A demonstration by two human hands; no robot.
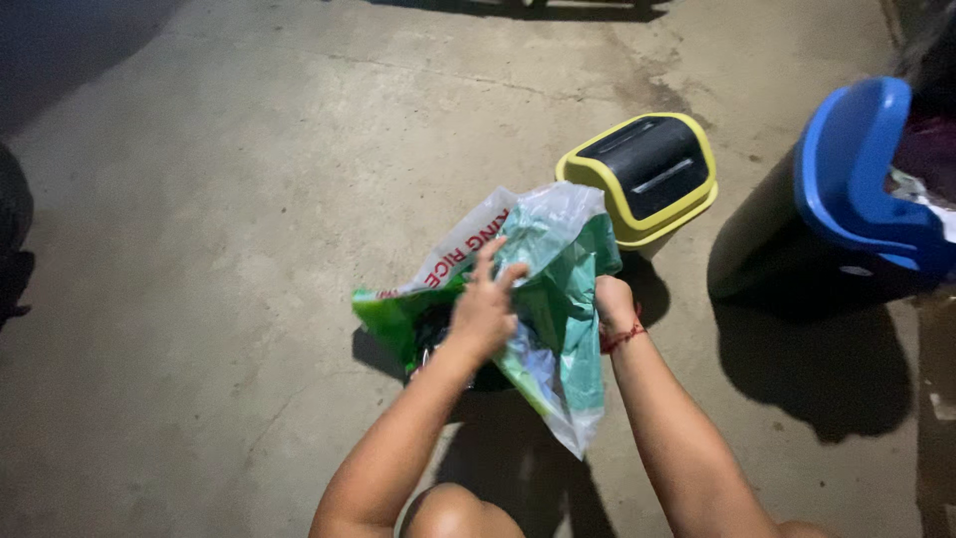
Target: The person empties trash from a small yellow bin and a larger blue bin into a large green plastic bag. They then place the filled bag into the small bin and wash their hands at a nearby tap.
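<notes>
Two bare hands work a crumpled teal plastic bag (563, 289) over a concrete floor (199, 249). Left hand (483, 309) pinches the bag's upper edge between thumb and fingertips, fingers pointing toward twelve o'clock; right hand (612, 304), a red thread at the wrist, is closed on the bag's far side at three o'clock, its fingers hidden in the folds. Behind the teal film, toward nine o'clock, lies a green-and-white printed sack (418, 299), touching it and partly tucked under it, with something dark showing at its mouth.

Judging by the grip, the step in hand looks like pulling the bag's mouth apart or drawing one bag out of the other; the next move would call for both hands to keep hold of opposite edges so the thin film spreads without tearing.

At one o'clock stands a small bin with a yellow rim and black swing lid (647, 174); at three o'clock, a taller dark bin with a blue lid (856, 169) raised.
</notes>
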